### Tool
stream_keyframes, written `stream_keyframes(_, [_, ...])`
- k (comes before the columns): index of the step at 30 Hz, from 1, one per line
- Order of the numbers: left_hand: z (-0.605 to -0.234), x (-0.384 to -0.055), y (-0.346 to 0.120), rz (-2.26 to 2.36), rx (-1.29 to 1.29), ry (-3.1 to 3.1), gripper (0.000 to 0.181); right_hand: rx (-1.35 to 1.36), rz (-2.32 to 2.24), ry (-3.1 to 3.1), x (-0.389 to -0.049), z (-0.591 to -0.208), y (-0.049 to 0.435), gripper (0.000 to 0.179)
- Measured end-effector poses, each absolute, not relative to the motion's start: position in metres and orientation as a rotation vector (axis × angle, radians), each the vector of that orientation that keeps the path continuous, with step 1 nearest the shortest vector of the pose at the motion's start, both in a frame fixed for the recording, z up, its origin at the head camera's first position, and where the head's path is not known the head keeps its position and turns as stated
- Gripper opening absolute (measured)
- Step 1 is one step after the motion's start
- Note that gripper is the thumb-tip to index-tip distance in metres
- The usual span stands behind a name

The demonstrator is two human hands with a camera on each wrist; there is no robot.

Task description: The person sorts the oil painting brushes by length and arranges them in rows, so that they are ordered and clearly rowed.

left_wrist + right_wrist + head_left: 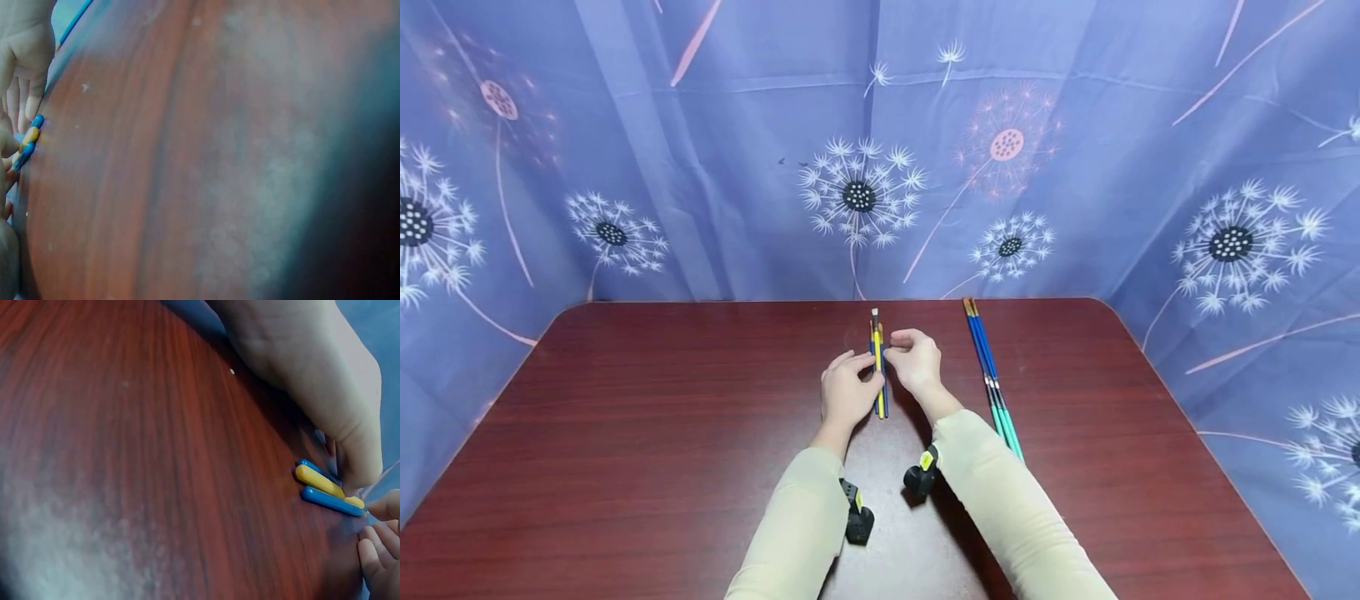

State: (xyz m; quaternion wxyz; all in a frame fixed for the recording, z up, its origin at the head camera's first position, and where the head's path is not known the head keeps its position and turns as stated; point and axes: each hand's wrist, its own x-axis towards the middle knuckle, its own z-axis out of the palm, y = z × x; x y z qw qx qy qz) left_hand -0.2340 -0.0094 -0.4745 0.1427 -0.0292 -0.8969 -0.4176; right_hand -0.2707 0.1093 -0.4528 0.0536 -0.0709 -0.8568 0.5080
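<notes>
A paintbrush with a yellow handle lies with two blue-handled paintbrushes on either side of it. My left hand reaches over them from the left and pinches the yellow paintbrush between thumb and fingers. To the right, my right hand has its fingers loosely extended beside the right blue brush; whether they touch it is unclear. The rounded ends of the yellow handle and a blue handle show side by side in the right wrist view, with left fingertips above the yellow one.
Farther right on the reddish-brown table lie two blue-handled brushes and, nearer me, several turquoise-handled brushes, partly behind the right sleeve. A purple curtain with dandelion prints hangs behind the table's far edge.
</notes>
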Motion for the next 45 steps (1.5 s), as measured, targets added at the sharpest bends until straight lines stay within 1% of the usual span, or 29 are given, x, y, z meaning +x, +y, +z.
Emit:
stream_keyframes(10, [-0.475,-0.234,-0.010,-1.216,-0.070,-2.596,0.034,-0.197,1.485,-2.613,-0.272,-0.457,0.103,0.025])
stream_keyframes(21, [-0.474,-0.235,-0.010,-1.195,-0.093,-2.581,0.033,-0.129,1.255,-2.737,-0.278,-0.455,0.101,0.023])
stream_keyframes(29, [-0.476,-0.233,-0.011,-1.183,-0.104,-2.573,0.032,-0.219,1.102,-2.793,-0.274,-0.452,0.099,0.019])
stream_keyframes(37, [-0.484,-0.226,-0.008,-1.196,-0.096,-2.606,0.032,-0.279,1.196,-2.718,-0.265,-0.457,0.107,0.020])
stream_keyframes(45, [-0.479,-0.232,-0.010,-1.182,-0.115,-2.539,0.032,-0.276,1.317,-2.648,-0.271,-0.444,0.111,0.022])
